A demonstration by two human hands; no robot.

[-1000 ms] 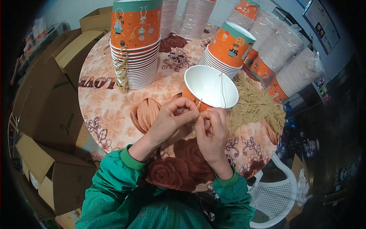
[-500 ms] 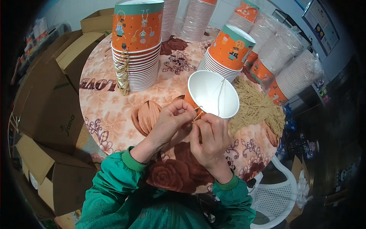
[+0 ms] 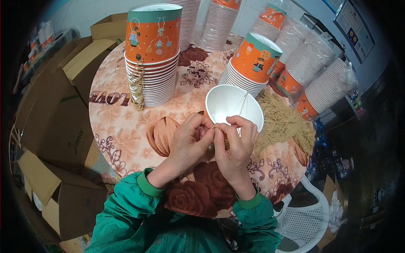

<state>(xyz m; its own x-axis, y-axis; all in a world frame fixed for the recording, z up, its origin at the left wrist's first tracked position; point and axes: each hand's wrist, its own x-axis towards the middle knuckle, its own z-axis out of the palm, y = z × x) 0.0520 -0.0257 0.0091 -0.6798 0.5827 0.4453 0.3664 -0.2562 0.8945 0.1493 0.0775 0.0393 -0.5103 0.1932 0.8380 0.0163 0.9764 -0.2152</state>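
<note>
The round tabletop (image 3: pixel 122 126), under a rose-patterned cloth, carries the whole job in its stages. At the back and right stand and lean many stacks of plain cups (image 3: pixel 312 63), some wrapped in clear film, and these look like the stock not yet strung. To the left a tall stack (image 3: pixel 154 63) of orange printed cups has a fringe of tan string loops hanging down its side, which suggests finished pieces; a shorter leaning stack (image 3: pixel 249 67) sits behind the hands. A big heap of cut strings (image 3: pixel 282 124) lies on the right of the cloth, so plenty of work seems left. The cup (image 3: pixel 232 105) in hand lies tilted, just in front of the leaning stack, its white inside facing the camera, with a string (image 3: pixel 244 103) already crossing its mouth; I judge this one to be mid-way, the string's end being tied or threaded at the near rim. Both forearms in green sleeves come up from the lower edge and meet at that rim. The left hand (image 3: pixel 187 141) and right hand (image 3: pixel 236 143) touch each other, fingers pinched closed on the string's end.
</note>
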